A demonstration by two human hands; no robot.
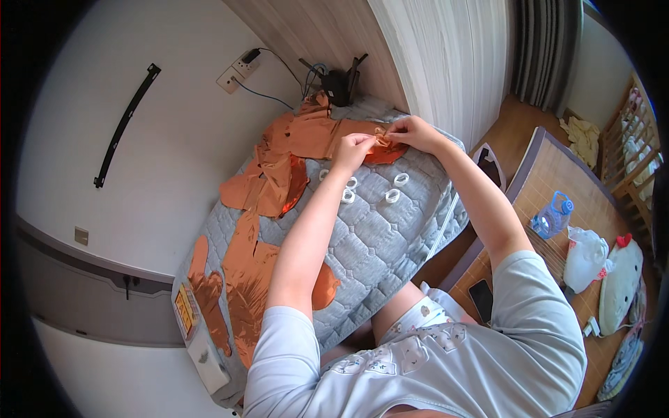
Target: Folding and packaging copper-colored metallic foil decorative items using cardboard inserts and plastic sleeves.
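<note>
Limp copper-coloured foil balloons (327, 136) lie flat and wrinkled across a grey quilted mattress (376, 237). Near the mattress's far edge, my left hand (354, 150) pinches a crumpled bit of one foil balloon (387, 155). Just to its right, my right hand (412, 132) has its fingers closed on the same gathered bit. What exactly lies between the fingertips is too small to tell. Several small white coils (401, 179), which look like rolled ribbon or cord, rest on the mattress below my hands. More foil (247, 268) spreads along the left side, partly behind my left forearm.
A black router (338, 85) with cables stands at the mattress's far end, by a wall socket (237, 75). At right, a low mat-topped bed (529, 174) bears a blue-tinted bottle (552, 217), a white plastic bag (584, 258) and a phone (481, 299). A white box (208, 362) sits at lower left.
</note>
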